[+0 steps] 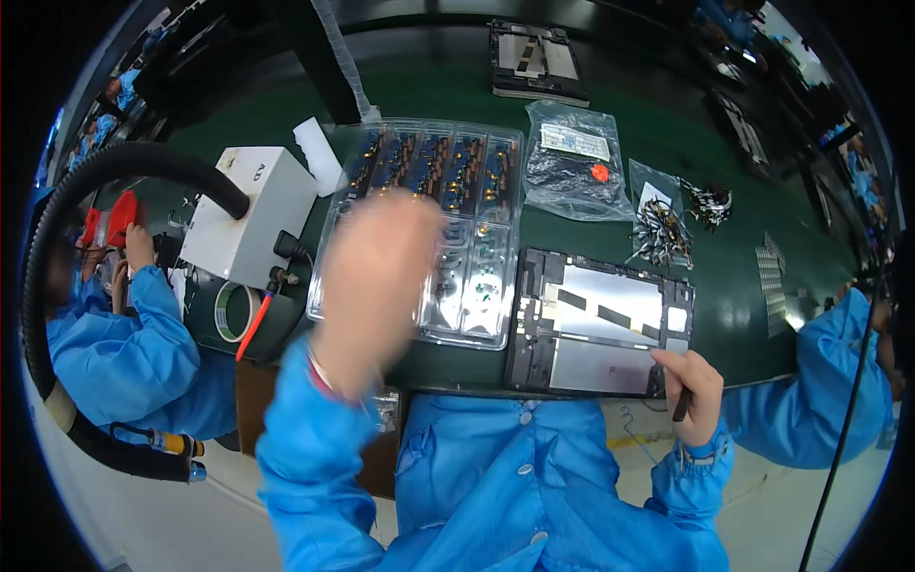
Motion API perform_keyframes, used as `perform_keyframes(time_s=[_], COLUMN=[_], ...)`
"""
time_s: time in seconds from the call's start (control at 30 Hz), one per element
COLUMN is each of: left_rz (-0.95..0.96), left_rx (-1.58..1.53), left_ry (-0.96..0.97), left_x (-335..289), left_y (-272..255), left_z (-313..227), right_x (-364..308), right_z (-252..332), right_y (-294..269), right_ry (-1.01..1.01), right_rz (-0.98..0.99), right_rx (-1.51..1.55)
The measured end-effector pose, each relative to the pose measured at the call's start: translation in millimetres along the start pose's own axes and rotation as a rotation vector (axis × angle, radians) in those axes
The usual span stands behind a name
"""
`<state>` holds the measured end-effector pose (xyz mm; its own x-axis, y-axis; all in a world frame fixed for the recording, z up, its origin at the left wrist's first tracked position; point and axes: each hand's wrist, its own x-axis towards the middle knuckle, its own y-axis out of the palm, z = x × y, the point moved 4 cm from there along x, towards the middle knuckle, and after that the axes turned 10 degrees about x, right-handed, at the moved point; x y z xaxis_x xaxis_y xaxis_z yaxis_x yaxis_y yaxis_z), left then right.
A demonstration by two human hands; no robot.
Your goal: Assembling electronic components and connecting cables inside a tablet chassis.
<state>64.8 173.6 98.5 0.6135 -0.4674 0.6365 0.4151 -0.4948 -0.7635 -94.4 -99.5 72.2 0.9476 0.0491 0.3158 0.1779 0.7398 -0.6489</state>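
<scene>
My left hand point(381, 272) is raised over a clear plastic tray point(500, 329); motion smears its fingers, so what they do is hidden. Small blue and brown circuit boards point(434, 162) fill the tray's far part. In front of me on the green bench lies an opened tablet body point(610, 324), with silver metal panels, black strips and a dark frame. Beside its near right corner is my right hand point(701, 386), its fingers curled round a slim dark tool point(681, 405), the index finger reaching to the tablet's edge.
At left stand a white box point(253, 214) with a black hose point(133, 157) and a tape roll point(236, 313). Bags point(577, 162) and loose cables point(707, 203) lie beyond the tablet. Farther back is a stack of tablet bodies point(538, 62). Co-workers' blue sleeves point(143, 334) flank me.
</scene>
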Motion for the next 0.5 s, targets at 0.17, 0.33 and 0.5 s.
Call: perform_keyframes(time_s=[0.17, 0.33, 0.5], left_rz=[0.141, 0.366, 0.295], left_rx=[0.163, 0.404, 0.337], left_ry=[-0.192, -0.183, -0.215], left_x=[34.6, 40.7, 37.5], left_y=[60.1, 100.7, 93.9], left_z=[146.9, 160.8, 155.5], right_x=[4.1, -3.2, -6.0], right_z=[17.4, 24.8, 24.4], right_y=[20.4, 25.9, 25.5], right_ry=[-0.049, -0.095, -0.094], right_rz=[-0.012, 0.018, 0.012], right_rx=[0.081, 0.066, 0.078])
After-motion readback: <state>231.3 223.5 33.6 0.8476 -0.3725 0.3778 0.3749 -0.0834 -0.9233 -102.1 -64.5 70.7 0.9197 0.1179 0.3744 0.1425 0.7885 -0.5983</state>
